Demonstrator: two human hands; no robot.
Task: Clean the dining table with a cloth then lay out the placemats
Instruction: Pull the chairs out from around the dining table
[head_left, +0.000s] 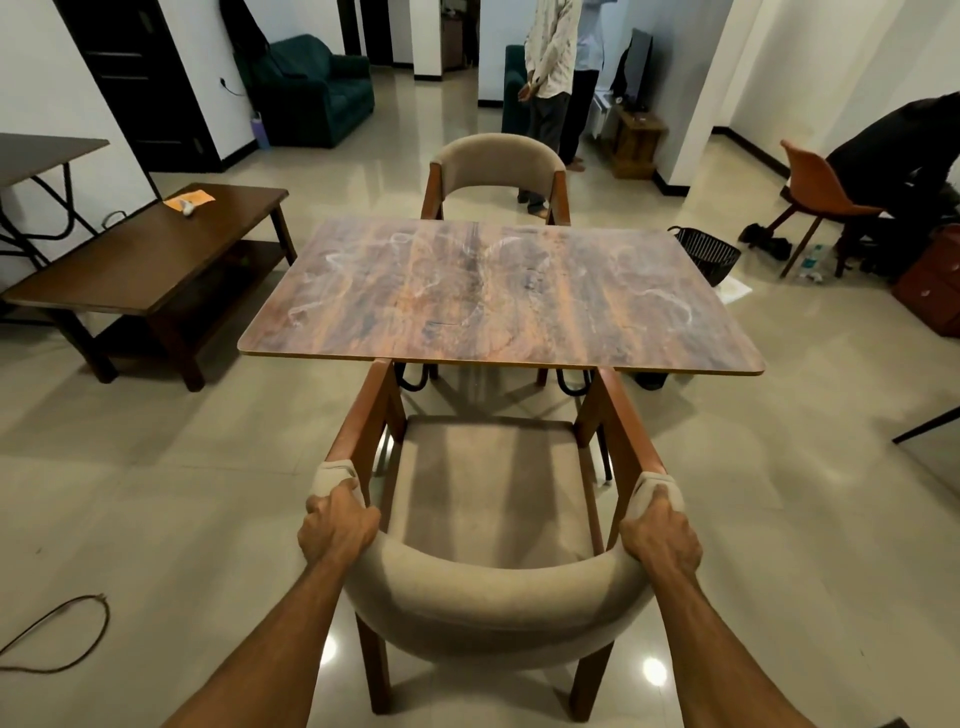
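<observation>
Streaked white, the dining table lies straight ahead of the 2 hands, long axis crosswise, equally near both; left hand and right hand, set apart, each grip a backrest end of the armchair.

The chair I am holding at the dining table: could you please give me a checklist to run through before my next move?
1. Left hand grips the chair at its backrest: ok.
2. Right hand grips the backrest's other end: ok.
3. Chair arms free of the dining table: cannot tell; their front tips meet its near edge in this view.
4. Cord on the floor lies apart from the chair legs: ok.
5. Table top clean: not ok; white smears run across it.
6. Cloth in view for wiping: not ok; none shows.
</observation>
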